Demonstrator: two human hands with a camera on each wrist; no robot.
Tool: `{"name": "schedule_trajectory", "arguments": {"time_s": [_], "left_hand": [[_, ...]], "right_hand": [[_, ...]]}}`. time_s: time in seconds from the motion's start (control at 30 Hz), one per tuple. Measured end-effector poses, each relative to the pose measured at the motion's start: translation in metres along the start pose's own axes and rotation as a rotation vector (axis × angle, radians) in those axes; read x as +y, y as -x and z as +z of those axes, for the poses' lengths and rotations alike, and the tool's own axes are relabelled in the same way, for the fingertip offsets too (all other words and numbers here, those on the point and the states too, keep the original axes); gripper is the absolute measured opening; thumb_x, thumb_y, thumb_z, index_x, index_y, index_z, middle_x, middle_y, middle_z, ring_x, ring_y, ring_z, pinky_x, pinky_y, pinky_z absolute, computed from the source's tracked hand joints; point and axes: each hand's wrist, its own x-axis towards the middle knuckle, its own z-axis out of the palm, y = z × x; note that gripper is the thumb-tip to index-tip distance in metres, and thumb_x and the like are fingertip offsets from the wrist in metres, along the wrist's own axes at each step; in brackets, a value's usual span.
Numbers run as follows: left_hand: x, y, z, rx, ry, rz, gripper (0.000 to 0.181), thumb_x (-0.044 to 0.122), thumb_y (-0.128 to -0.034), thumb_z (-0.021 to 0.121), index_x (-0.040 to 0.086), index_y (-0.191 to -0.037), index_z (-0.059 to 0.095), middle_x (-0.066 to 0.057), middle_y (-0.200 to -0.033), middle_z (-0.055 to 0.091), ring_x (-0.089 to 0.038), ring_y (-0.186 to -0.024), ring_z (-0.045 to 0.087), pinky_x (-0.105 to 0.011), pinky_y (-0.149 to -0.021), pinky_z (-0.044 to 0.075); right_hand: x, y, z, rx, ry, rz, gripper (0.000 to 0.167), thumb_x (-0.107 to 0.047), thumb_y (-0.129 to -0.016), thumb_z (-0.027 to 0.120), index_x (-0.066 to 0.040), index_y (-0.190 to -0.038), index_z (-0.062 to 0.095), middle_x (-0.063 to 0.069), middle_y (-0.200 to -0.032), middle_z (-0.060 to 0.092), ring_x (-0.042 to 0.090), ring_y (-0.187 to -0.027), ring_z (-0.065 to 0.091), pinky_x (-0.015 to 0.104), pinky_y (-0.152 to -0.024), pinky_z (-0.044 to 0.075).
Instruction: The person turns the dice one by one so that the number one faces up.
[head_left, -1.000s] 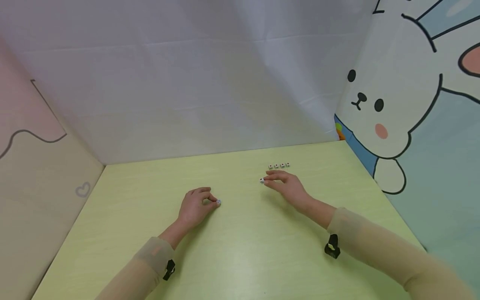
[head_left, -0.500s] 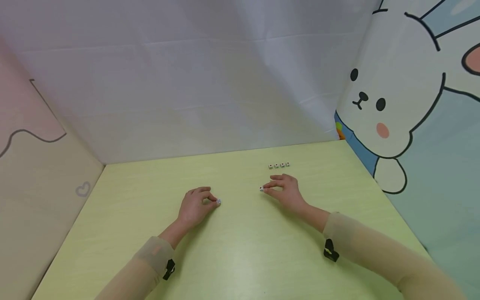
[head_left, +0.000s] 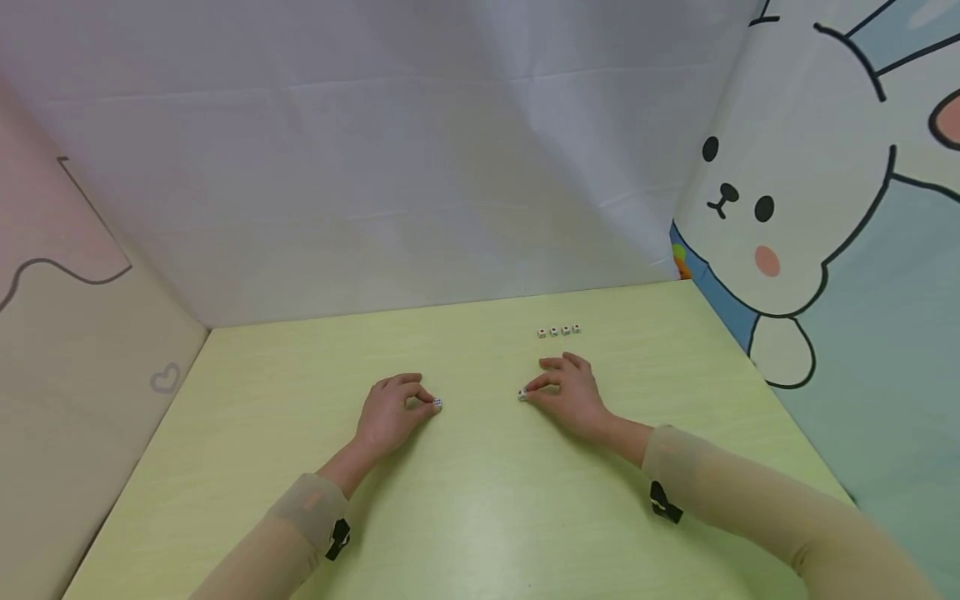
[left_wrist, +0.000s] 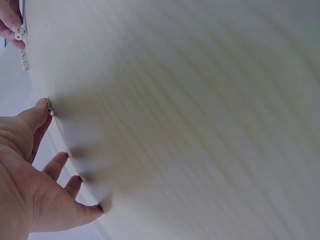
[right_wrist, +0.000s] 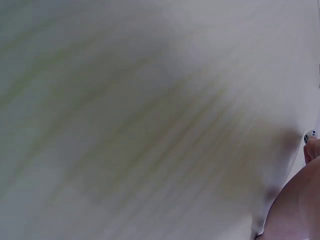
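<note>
Between thumb and forefinger my left hand [head_left: 392,417] pinches a small white die [head_left: 437,404] at the tabletop; in the left wrist view that hand's other fingertips [left_wrist: 74,184] touch the table. To the right, my right hand [head_left: 572,396] pinches a second white die [head_left: 522,394] by thumb and forefinger. Whether this die touches the table I cannot tell. Beyond the right hand, a short row of several white dice [head_left: 559,331] lies on the table. The right wrist view shows only part of the right hand [right_wrist: 295,200] and its die [right_wrist: 310,135].
The pale yellow-green table [head_left: 300,358] ends at the back against a white cloth wall [head_left: 375,167]. A wall with a rabbit drawing [head_left: 795,208] stands on the right, a pink and cream wall [head_left: 90,375] on the left.
My right hand has come nearer and lower with its die, away from the row of dice. The left hand and its die have stayed in place.
</note>
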Motion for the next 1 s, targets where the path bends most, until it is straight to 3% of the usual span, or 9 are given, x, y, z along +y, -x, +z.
{"name": "schedule_trajectory", "arguments": {"time_s": [0.6, 1.0], "left_hand": [[0.003, -0.004, -0.009, -0.010, -0.012, -0.004, 0.014, 0.034, -0.0940, 0.076, 0.019, -0.094, 0.078, -0.013, -0.145, 0.057, -0.045, -0.138, 0.043, -0.059, -0.116, 0.031], [0.006, -0.004, -0.012, -0.008, -0.018, -0.010, 0.014, 0.034, -0.0937, 0.077, 0.020, -0.093, 0.078, -0.013, -0.145, 0.057, -0.045, -0.138, 0.043, -0.059, -0.115, 0.031]], "right_hand": [[0.003, 0.003, -0.007, 0.015, 0.043, -0.052, 0.006, -0.023, -0.089, 0.082, -0.020, -0.094, 0.082, 0.016, -0.144, 0.056, 0.046, -0.146, 0.024, 0.061, -0.119, 0.020], [0.000, 0.006, -0.016, 0.022, 0.054, -0.099, 0.017, -0.025, -0.088, 0.083, -0.017, -0.102, 0.081, 0.016, -0.145, 0.055, 0.043, -0.148, 0.022, 0.059, -0.120, 0.021]]}}
